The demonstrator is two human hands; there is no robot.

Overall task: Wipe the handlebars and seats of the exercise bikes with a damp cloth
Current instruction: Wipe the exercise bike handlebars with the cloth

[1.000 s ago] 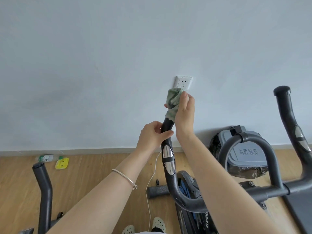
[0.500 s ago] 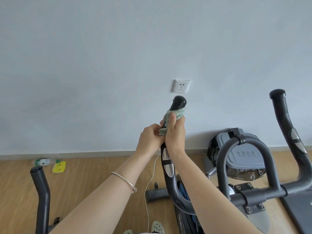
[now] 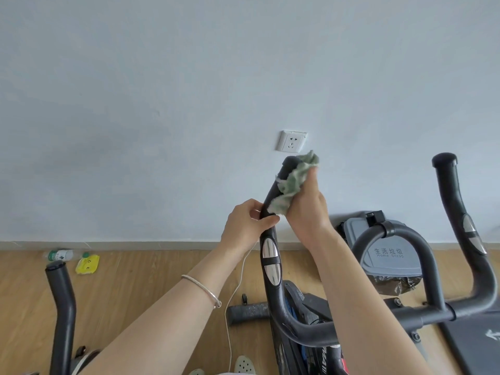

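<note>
A black left handlebar (image 3: 270,255) of the exercise bike rises in the middle of the view, with two silver sensor plates on it. My left hand (image 3: 247,226) grips this bar just above the plates. My right hand (image 3: 305,209) presses a crumpled green cloth (image 3: 293,180) against the right side of the bar's upper end, close to its rounded tip. The bike's right handlebar (image 3: 457,212) stands untouched at the right. The seat is out of view.
A second bike's black handlebar (image 3: 63,301) rises at the lower left. A grey bin (image 3: 389,253) with a bag stands by the wall behind the curved centre bar. A bottle (image 3: 58,255) and a yellow packet (image 3: 87,264) lie on the wooden floor. A white cable (image 3: 230,320) hangs below my left arm.
The cloth in my right hand went from the bar's tip down toward my left hand, and is now back up near the tip. My left hand has kept its grip.
</note>
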